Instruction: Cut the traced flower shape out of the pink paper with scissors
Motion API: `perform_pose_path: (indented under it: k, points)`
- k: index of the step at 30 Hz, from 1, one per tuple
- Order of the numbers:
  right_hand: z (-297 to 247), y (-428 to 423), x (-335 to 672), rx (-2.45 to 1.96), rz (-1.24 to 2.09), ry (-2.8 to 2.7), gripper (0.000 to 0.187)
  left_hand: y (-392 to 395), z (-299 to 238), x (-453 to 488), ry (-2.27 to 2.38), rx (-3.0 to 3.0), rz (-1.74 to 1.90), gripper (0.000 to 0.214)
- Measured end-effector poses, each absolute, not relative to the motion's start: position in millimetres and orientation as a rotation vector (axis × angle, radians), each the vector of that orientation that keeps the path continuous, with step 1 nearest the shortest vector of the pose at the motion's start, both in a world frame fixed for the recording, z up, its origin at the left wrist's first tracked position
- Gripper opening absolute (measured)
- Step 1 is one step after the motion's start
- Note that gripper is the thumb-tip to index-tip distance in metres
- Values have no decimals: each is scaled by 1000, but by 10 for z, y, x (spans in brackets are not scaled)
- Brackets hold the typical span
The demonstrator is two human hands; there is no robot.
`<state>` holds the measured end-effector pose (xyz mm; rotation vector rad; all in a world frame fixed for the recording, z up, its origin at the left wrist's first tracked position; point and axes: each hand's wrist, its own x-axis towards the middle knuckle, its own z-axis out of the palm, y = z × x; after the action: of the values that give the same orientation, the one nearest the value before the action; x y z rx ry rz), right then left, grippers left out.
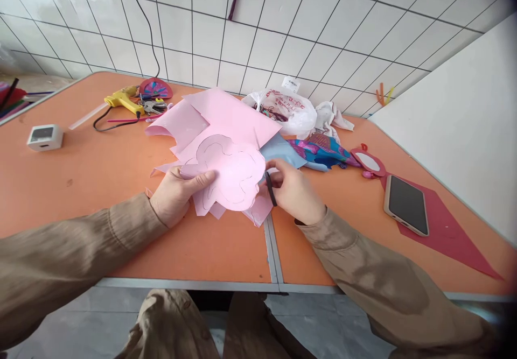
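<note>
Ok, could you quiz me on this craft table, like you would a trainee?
1. True or false: the left hand holds the pink paper.
2. What lies under the phone? A) red paper B) a book C) a plate
3. Fill in: the right hand grips black ____.
Key: 1 true; 2 A; 3 scissors.

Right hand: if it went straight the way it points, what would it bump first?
Probably the pink paper shape: the right hand, holding what look like black scissors, points left at its edge, seemingly already touching. The left hand holds the shape's other side.
</note>
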<state>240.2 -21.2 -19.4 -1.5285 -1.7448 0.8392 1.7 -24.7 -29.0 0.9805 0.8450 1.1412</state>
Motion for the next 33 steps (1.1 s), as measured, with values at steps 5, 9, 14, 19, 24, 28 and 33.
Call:
perform_pose_path:
  k: [5,9,14,19,24,28,33]
  points:
    - [-109,-191,2427,-1487,425,-2293,11,-253,-266,-5,842,1064,1114,34]
    - [-92,-201,2389,-1536,251,-2517,12,-246,-264,6,839,989,1160,32]
    - [-116,-207,2313,-1560,9,-2611,7,-245,-243,22,807,944,1175,32]
    - [-116,-194,2287,-1507,64,-2625,5,-230,-217,55,823,819,1203,37]
    - [-143,-152,2273,-1487,265,-2518,30,-184,-185,131,776,683,1238,50]
    - [-162,-90,2263,-1515,388,-2457,17,-140,-177,204,791,667,1251,53]
    - [-207,-14,2302,-1295,508,-2472,16,-100,-186,282,769,689,1273,53]
